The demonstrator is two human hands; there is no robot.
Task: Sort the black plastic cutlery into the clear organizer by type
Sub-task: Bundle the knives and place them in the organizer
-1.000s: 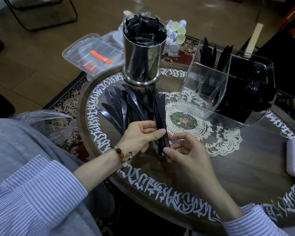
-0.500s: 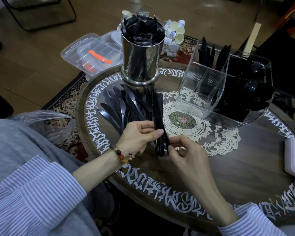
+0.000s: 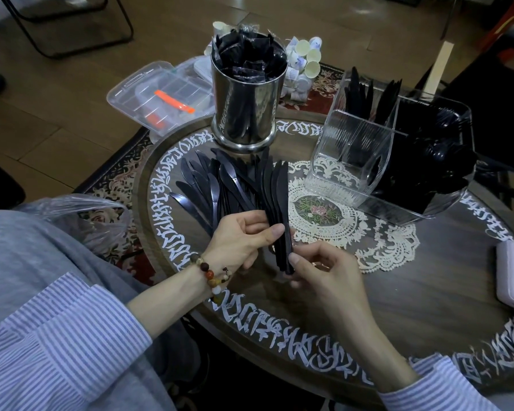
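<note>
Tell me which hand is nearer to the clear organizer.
The right hand. It is in front of the clear organizer, toward the person, near the lace doily. The left hand is farther away, on the other side of the bundle of black knives that both hands hold.

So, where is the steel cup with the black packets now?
In the head view the steel cup stands at the table's far edge, left of the clear organizer, just behind the loose black knives.
</note>
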